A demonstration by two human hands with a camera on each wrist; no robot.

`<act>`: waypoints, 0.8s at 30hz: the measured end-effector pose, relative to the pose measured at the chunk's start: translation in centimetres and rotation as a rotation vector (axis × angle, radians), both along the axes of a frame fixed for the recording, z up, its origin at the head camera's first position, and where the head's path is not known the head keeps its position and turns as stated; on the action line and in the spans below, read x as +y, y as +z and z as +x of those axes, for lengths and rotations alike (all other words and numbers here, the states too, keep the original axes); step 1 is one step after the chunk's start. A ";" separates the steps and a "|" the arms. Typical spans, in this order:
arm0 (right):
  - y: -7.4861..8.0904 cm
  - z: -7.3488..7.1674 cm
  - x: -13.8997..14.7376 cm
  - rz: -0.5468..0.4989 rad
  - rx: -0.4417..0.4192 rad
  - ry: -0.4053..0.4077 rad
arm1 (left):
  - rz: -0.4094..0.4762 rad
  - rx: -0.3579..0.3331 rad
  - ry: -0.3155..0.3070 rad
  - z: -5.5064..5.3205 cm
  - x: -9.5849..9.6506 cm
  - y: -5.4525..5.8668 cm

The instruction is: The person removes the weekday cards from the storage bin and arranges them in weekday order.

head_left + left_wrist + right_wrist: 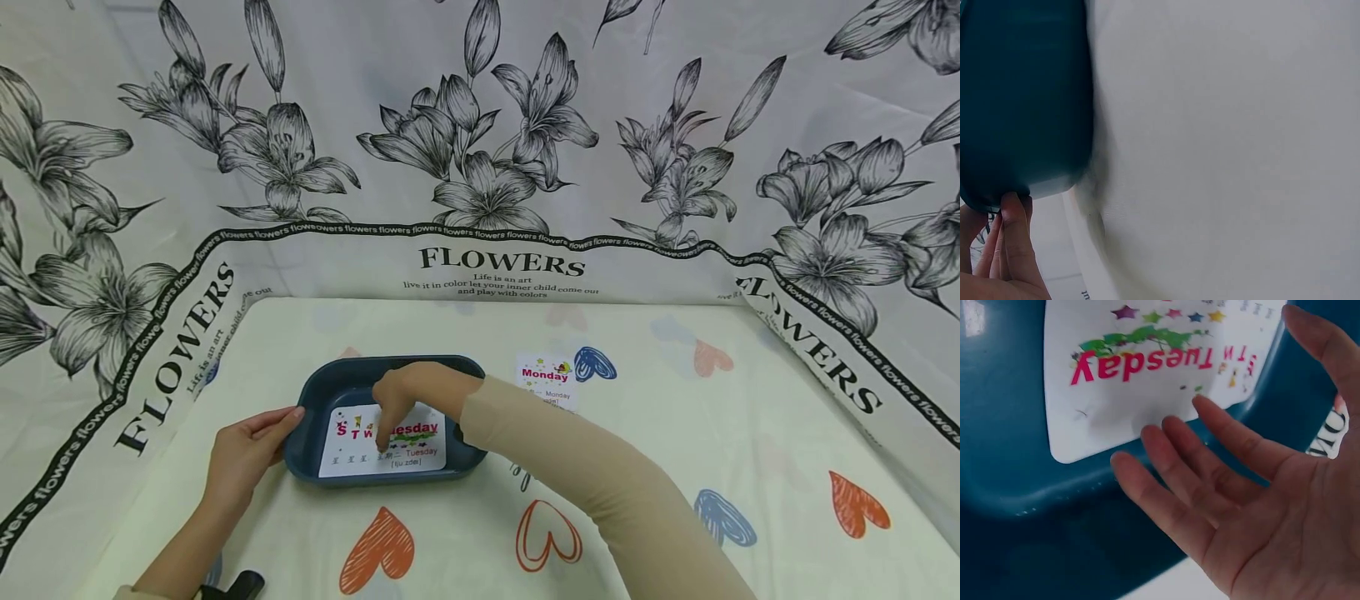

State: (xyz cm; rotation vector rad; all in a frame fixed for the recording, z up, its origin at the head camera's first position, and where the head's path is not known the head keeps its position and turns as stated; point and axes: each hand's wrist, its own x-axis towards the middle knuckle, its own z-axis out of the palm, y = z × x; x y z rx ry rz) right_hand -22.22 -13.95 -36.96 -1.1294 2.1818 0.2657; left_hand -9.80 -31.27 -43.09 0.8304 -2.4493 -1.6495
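Observation:
A dark blue tray rests on the table with its left end in my left hand, whose thumb lies over the rim. In the left wrist view my left fingers pinch the tray's edge from outside. Overlapping white word cards lie in the tray, "Tuesday" uppermost, with strips of others showing at its left. My right hand reaches over the tray from the right. In the right wrist view its fingers are spread and hold nothing, close over the "Tuesday" card.
A "Monday" card lies on the table right of the tray, partly behind my right sleeve. Heart prints cover the pale tablecloth. A flower-patterned curtain hangs behind and at both sides.

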 end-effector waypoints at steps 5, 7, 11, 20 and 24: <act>-0.6 0.2 0.2 0.005 0.047 -0.012 | -0.005 0.002 0.003 0.0 0.1 0.1; -0.7 0.3 0.2 0.003 0.058 -0.024 | -0.005 0.006 0.002 0.1 0.2 0.2; -0.9 0.6 0.2 -0.012 0.072 -0.041 | -0.006 0.016 0.001 0.2 0.1 0.2; -1.3 0.9 0.2 -0.029 0.076 -0.035 | -0.008 0.025 -0.001 0.2 0.0 0.1; -1.5 1.3 0.2 0.000 0.110 -0.007 | -0.021 0.028 -0.004 0.2 0.0 0.1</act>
